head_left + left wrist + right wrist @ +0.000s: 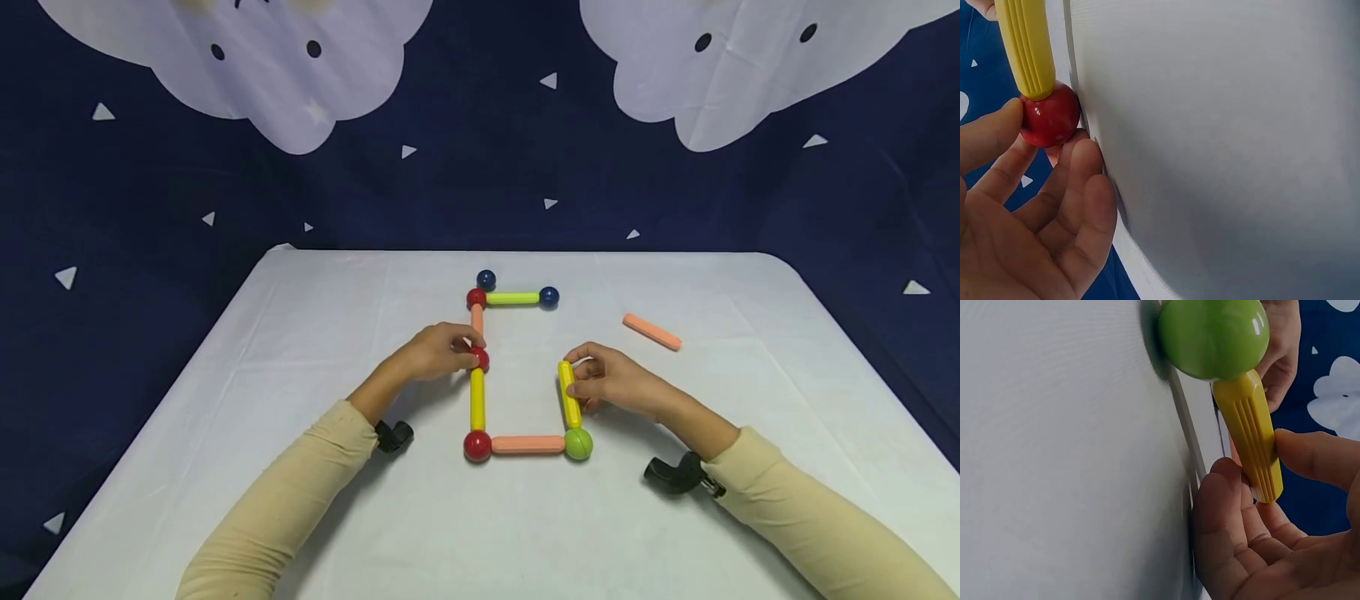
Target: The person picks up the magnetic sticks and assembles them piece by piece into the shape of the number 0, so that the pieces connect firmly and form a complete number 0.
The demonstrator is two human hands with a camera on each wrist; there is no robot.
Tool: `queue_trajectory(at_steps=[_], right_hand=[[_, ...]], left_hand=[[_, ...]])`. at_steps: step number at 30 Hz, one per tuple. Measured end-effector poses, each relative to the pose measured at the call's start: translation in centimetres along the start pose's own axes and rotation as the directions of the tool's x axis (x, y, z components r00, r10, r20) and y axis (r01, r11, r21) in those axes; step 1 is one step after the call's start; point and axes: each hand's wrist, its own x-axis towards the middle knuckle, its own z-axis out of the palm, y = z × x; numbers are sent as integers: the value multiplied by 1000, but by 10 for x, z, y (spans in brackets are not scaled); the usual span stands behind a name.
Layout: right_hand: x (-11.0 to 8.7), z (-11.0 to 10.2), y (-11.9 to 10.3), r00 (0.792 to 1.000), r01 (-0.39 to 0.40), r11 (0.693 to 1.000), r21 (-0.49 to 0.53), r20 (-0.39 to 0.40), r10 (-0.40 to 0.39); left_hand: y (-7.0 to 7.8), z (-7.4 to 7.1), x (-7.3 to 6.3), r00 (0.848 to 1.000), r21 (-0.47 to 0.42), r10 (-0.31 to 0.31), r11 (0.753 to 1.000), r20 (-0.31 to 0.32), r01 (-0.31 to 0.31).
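My left hand (441,352) pinches a red ball (1054,115) between thumb and fingers. That ball joins an orange stick (477,323) on its far side and a yellow stick (477,400) on its near side. My right hand (611,379) grips a second yellow stick (1250,434), whose near end meets a green ball (578,444). From the green ball another orange stick (528,445) runs left to a red corner ball (477,446). At the far end a third red ball (476,298) carries a lime stick (513,298) tipped by a dark blue ball (549,297).
Another dark blue ball (486,279) sits against the far red ball. A loose orange stick (652,332) lies beyond my right hand. White cloth covers the table (360,300), and a dark blue patterned curtain (480,125) hangs behind its far edge.
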Motion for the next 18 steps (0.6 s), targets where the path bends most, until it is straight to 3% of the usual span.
queue_trajectory(at_steps=[10, 18], right_hand=[[2, -5, -1, 1000, 1, 995, -102, -13, -3], [5, -12, -1, 1000, -30, 968, -249, -15, 27]], left_hand=[[-2, -1, -1, 1000, -11, -14, 1000, 4, 14], [-2, 0, 1, 1000, -23, -11, 1000, 9, 11]])
